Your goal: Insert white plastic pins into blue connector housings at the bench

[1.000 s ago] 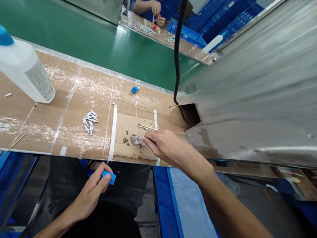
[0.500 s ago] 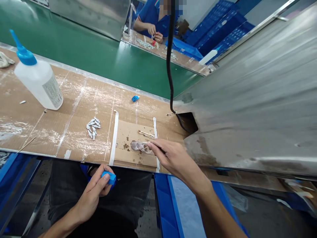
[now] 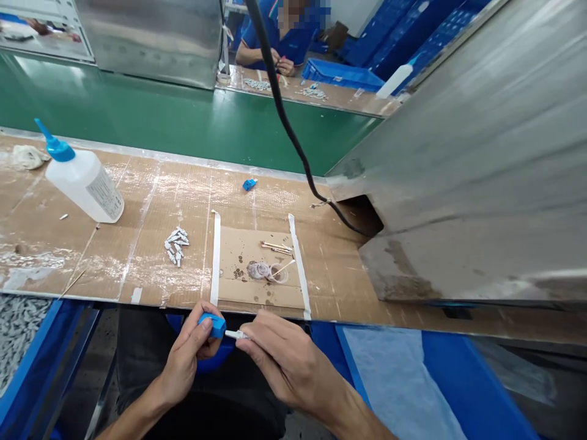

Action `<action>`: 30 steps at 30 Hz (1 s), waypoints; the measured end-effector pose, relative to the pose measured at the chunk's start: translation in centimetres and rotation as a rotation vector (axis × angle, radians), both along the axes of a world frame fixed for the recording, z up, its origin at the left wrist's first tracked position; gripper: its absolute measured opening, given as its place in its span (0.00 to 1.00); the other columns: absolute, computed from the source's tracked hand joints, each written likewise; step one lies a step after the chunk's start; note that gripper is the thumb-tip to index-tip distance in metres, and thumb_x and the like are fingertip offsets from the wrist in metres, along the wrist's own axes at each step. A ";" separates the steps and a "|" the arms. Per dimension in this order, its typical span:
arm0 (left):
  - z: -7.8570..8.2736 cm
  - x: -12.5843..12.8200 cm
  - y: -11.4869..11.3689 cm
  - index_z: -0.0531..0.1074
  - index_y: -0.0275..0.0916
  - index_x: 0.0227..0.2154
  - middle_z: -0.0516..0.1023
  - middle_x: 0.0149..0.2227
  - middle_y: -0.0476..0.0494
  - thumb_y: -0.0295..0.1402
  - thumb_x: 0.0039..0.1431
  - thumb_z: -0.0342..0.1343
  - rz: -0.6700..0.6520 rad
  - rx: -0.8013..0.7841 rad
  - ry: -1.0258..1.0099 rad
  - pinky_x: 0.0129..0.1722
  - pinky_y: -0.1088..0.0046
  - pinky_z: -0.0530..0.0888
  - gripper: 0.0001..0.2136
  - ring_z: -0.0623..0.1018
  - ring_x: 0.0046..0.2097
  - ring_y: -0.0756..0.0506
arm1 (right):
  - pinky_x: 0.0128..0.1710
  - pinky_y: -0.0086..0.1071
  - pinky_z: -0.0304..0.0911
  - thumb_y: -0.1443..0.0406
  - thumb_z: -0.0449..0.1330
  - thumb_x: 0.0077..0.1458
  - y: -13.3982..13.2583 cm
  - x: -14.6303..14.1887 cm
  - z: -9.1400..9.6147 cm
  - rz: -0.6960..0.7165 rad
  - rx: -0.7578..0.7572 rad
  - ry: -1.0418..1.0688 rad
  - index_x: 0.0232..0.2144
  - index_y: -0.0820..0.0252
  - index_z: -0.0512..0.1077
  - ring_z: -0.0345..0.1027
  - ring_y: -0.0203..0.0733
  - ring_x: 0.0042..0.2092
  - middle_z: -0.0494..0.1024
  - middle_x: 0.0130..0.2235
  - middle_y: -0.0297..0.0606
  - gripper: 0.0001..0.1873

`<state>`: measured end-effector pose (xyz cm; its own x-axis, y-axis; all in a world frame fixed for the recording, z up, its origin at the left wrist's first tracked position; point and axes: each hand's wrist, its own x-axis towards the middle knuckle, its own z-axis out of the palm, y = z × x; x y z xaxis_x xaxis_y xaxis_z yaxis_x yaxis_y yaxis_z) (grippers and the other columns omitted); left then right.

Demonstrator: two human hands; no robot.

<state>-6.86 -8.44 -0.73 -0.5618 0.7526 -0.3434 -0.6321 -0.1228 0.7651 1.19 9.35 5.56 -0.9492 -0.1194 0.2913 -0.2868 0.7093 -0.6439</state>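
Note:
Just below the bench edge, my left hand [image 3: 183,362] is closed around a small blue plastic block [image 3: 217,326]. Facing it, my right hand [image 3: 290,362] pinches a small whitish plastic part [image 3: 235,334], whose narrow tip points at the block's right end; whether the two touch I cannot tell. Above my hands, a cotton swab [image 3: 285,267] leans on a small clear round dish [image 3: 261,271] on a stained cardboard sheet [image 3: 238,293]. Several used swabs [image 3: 276,247] lie behind it. Left of the sheet sits a little pile of similar whitish parts [image 3: 177,245].
A white squeeze bottle [image 3: 87,183] with a blue nozzle stands at left. Another blue block [image 3: 249,184] lies farther back. A black cable [image 3: 293,137] hangs before a metal housing [image 3: 481,183]. Across the green belt [image 3: 160,122], a co-worker [image 3: 284,49] handles parts.
My right hand has left the dish and come down toward my left hand, now with a whitish part in its fingers. The swab rests at the dish. My left hand keeps the blue block.

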 end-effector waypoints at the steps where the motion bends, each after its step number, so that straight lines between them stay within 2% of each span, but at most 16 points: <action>1: 0.0 0.0 0.0 0.66 0.40 0.39 0.51 0.25 0.57 0.51 0.68 0.52 -0.003 0.003 0.005 0.27 0.72 0.48 0.17 0.51 0.26 0.52 | 0.31 0.33 0.56 0.68 0.49 0.73 0.0 0.0 -0.1 -0.001 -0.003 -0.002 0.30 0.60 0.66 0.58 0.38 0.30 0.68 0.28 0.35 0.15; 13: -0.4 0.0 -0.1 0.67 0.40 0.40 0.50 0.25 0.56 0.50 0.69 0.51 -0.031 0.022 0.023 0.26 0.71 0.48 0.17 0.51 0.25 0.52 | 0.31 0.33 0.55 0.68 0.49 0.73 0.0 -0.1 -1.1 -0.024 -0.001 -0.018 0.30 0.59 0.65 0.58 0.38 0.30 0.68 0.28 0.34 0.16; 18: -0.2 0.1 -0.1 0.67 0.40 0.40 0.52 0.27 0.55 0.50 0.68 0.52 0.003 0.010 0.025 0.27 0.72 0.48 0.16 0.51 0.26 0.52 | 0.32 0.33 0.56 0.68 0.49 0.73 -0.3 0.0 -1.2 -0.025 -0.034 -0.020 0.30 0.59 0.65 0.58 0.38 0.30 0.68 0.28 0.34 0.16; 25: -0.3 0.3 -0.2 0.67 0.40 0.39 0.51 0.24 0.57 0.51 0.68 0.52 0.019 0.011 0.021 0.26 0.72 0.48 0.17 0.51 0.25 0.52 | 0.32 0.33 0.56 0.69 0.50 0.72 -0.9 0.2 -1.4 -0.054 -0.068 -0.018 0.31 0.60 0.67 0.59 0.38 0.31 0.70 0.29 0.36 0.14; 30: -0.5 0.0 -0.4 0.68 0.39 0.37 0.52 0.26 0.55 0.50 0.68 0.53 0.079 0.024 0.034 0.25 0.72 0.48 0.17 0.52 0.25 0.53 | 0.31 0.33 0.54 0.69 0.50 0.72 -1.3 0.4 -1.0 -0.068 -0.084 0.008 0.30 0.59 0.65 0.57 0.38 0.30 0.68 0.28 0.35 0.15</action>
